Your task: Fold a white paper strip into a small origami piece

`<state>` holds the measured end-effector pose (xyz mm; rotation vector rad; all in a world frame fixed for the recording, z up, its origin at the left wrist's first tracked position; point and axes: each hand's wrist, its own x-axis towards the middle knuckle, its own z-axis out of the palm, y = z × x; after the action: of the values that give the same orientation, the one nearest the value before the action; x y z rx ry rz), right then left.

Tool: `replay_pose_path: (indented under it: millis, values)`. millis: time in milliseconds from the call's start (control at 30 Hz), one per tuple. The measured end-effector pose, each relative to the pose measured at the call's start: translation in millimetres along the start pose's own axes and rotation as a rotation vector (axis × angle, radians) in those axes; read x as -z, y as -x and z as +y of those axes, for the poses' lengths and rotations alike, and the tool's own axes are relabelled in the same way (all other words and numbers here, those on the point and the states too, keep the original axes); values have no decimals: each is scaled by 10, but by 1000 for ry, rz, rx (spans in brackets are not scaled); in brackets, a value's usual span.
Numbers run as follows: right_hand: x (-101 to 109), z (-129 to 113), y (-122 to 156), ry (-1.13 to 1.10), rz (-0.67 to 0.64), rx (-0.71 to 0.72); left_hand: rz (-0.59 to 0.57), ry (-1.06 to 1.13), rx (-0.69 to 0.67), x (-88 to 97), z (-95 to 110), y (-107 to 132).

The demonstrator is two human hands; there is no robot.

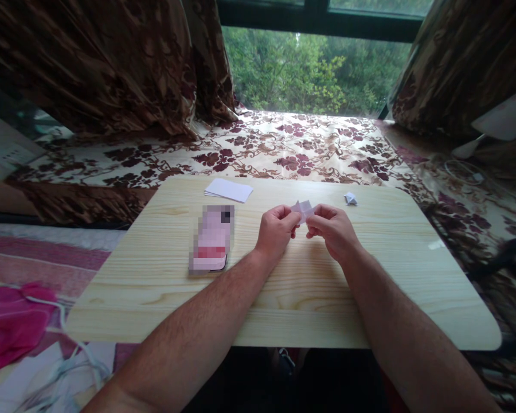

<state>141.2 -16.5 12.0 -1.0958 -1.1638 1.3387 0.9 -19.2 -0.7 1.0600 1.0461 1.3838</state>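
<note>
A small piece of folded white paper [302,210] with visible creases is held up over the table between both hands. My left hand [277,229] pinches its left side between thumb and fingers. On the opposite side, my right hand [333,229] grips the paper's right edge with thumb and forefinger. Part of the paper is hidden behind the fingertips. To the right of the hands, a small folded paper shape [350,199] sits near the table's far edge. A stack of white paper sheets [229,190] lies at the back left.
The light wooden table [309,310] has rounded corners. A pink phone [211,238], blurred by pixels, lies left of my left forearm. Behind the table is a ledge with floral cloth [292,143]. A white lamp [503,117] stands at the right, and cables [64,367] and pink fabric [15,321] at the lower left.
</note>
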Motion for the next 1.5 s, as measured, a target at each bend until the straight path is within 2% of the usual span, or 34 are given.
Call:
replay_pose_path:
  millis: [100, 267, 467, 800, 1000, 1300, 1500]
  values:
    - [-18, -20, 16, 3, -16, 1, -25, 10, 13, 1, 17, 5]
    - [-17, -20, 10, -52, 58, 73, -155, -90, 21, 8, 27, 34]
    - [-8, -4, -3, -42, 41, 9, -107, -161, -26, 0, 47, 34]
    - [-17, -43, 7, -32, 50, 6, -130, -228, -74, -30, 135, 92]
    - [-11, -39, 12, -67, 5, -47, -108, -257, -91, -27, 132, 95]
    - [-71, 14, 19, -90, 30, -3, -168, -92, -72, -60, 93, 108]
    - [-108, -26, 50, -137, 33, -38, -71, -72, -28, -89, 149, 117]
